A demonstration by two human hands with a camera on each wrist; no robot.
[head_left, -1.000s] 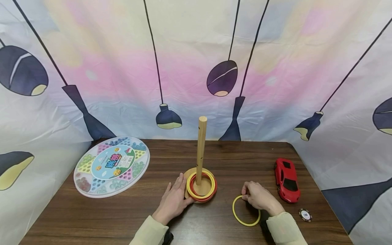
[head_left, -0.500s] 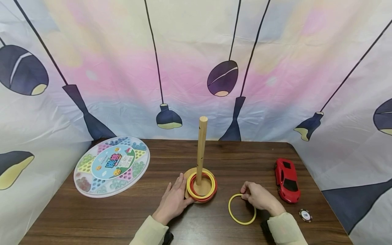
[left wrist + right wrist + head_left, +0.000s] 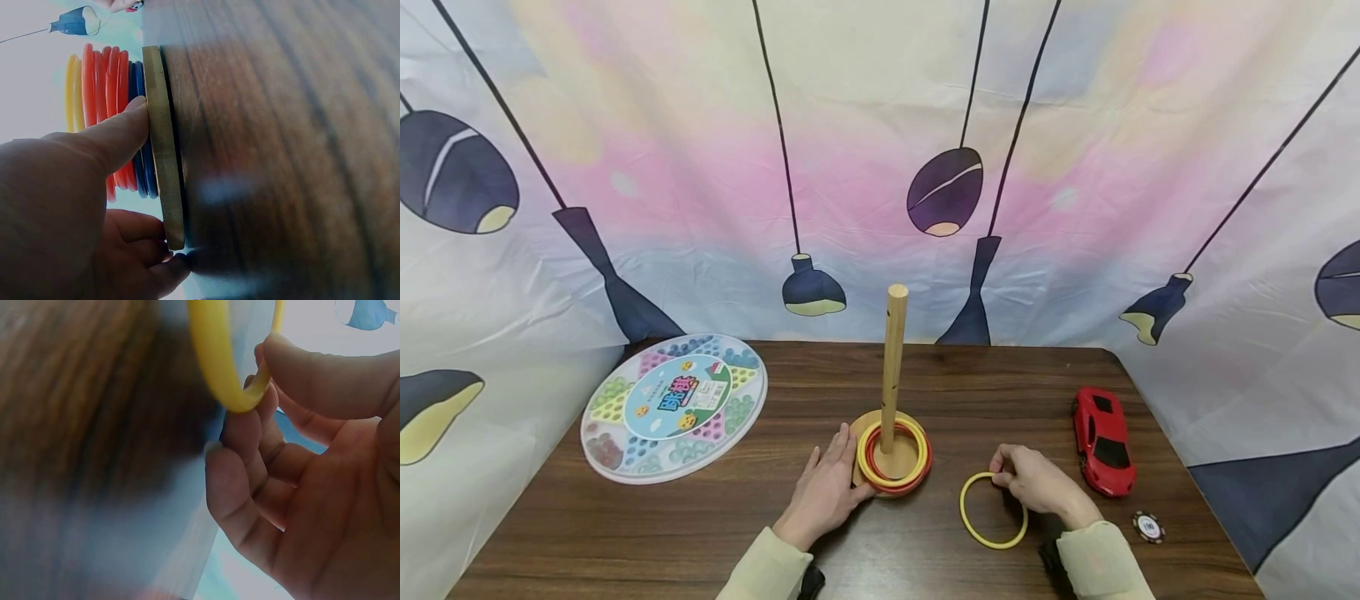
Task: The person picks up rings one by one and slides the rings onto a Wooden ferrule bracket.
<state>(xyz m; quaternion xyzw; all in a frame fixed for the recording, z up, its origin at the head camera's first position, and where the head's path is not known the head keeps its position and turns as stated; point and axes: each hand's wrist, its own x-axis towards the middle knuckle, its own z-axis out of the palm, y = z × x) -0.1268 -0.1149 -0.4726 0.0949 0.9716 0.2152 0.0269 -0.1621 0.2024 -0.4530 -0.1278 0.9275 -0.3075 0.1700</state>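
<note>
A wooden ring toss stand [image 3: 892,358] rises from the table, its peg upright on a round base [image 3: 164,150]. Round the peg lie stacked rings: yellow [image 3: 77,94] on top, red [image 3: 89,81] below, dark blue [image 3: 149,172] lowest. My left hand [image 3: 823,500] holds the base by its left side, thumb at the near edge and fingers farther round. To the right of the stand, my right hand [image 3: 1037,482] pinches a single yellow ring [image 3: 962,510] at its far edge between thumb and fingers. In the right wrist view that ring [image 3: 212,350] hangs tilted from the fingertips.
A round Chinese checkers set [image 3: 673,408] lies at the table's back left. Right of my right hand sit a red toy car [image 3: 1105,442] and a poker chip [image 3: 1148,527]. A cloth printed with lamps [image 3: 865,167] hangs behind the brown table [image 3: 647,533].
The pinched yellow ring shifted slightly left and up during the first half second, then stayed nearly in place. My left hand and the stand have not moved.
</note>
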